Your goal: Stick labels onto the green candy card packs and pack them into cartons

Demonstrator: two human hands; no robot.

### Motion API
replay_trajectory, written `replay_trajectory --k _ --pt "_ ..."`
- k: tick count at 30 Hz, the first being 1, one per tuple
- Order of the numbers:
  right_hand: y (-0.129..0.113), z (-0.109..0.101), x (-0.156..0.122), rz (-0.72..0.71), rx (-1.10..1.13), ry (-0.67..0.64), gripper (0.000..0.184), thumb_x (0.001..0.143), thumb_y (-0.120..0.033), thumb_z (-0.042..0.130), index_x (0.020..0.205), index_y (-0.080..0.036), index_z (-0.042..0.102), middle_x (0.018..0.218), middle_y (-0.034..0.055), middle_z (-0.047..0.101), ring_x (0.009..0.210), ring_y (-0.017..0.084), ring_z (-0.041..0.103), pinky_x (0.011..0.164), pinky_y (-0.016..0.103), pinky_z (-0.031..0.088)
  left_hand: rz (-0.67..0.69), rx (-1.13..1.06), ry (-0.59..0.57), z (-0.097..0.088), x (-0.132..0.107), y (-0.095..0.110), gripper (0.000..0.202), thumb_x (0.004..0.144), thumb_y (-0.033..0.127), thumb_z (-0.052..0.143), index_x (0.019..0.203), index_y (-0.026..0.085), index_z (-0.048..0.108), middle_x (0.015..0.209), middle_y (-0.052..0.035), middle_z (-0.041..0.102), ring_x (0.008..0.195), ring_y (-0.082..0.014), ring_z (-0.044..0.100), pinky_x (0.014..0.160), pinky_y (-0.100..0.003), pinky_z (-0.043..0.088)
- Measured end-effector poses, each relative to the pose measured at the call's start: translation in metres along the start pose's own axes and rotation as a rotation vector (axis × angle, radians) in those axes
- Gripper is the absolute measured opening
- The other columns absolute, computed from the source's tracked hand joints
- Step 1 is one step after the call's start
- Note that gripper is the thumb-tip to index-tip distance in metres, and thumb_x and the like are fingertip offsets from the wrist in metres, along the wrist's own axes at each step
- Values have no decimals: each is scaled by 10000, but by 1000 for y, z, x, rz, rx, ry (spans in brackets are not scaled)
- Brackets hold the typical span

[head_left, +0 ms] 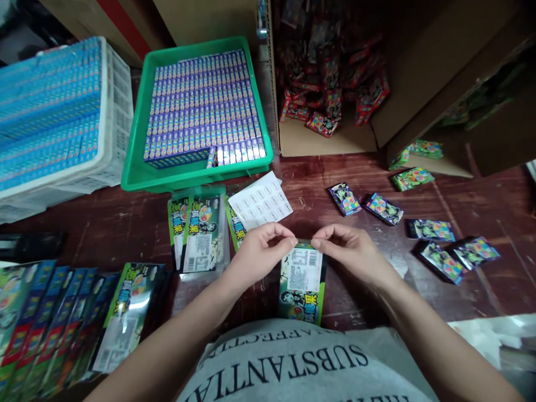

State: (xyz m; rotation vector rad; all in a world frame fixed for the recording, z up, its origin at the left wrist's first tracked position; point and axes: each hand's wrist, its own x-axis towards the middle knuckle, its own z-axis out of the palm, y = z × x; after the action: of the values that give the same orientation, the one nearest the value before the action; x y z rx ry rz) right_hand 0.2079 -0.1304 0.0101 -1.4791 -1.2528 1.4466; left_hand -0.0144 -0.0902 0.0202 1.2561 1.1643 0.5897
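One candy packet (pixel 303 291), two corners pinched

The left hand (pixel 263 244) and right hand (pixel 355 249) each pinch a far corner; the packet is between them, long axis running near to far, its label (pixel 304 269) at the far end. Two packets (pixel 203 223) overlap left of the left hand; right of the right hand lie five dark-purple candy boxes (pixel 384 209). Beyond, one green tray (pixel 196 180) and one cardboard box (pixel 330 144) stand on the wooden surface (pixel 481 195).

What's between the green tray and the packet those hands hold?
The head view shows white sheets, partly over another packet, and the left hand between tray and held packet.
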Motion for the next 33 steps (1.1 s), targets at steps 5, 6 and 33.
replay_trajectory --k 5,6,33 --pt "5 -8 -3 7 56 -88 174 871 -421 755 862 -247 772 944 6 774 885 160 696 871 309 532 -43 -17 -135 -6 4 -1 158 848 343 742 902 195 753 940 -53 783 832 -169 693 814 -343 542" --pt "7 -11 -6 -13 66 -114 168 888 -415 739 867 -252 775 985 11 777 922 166 702 892 315 533 -40 -22 -161 -8 3 -3 173 848 349 750 939 201 755 971 -54 784 858 -172 699 834 -348 545" --pt "-29 -67 215 -272 -1088 -233 244 792 -331 776 1000 -221 710 996 61 678 857 220 662 800 338 512 36 135 -211 -12 20 -27 159 923 377 677 961 225 705 1012 -36 756 932 -186 692 872 -342 517"
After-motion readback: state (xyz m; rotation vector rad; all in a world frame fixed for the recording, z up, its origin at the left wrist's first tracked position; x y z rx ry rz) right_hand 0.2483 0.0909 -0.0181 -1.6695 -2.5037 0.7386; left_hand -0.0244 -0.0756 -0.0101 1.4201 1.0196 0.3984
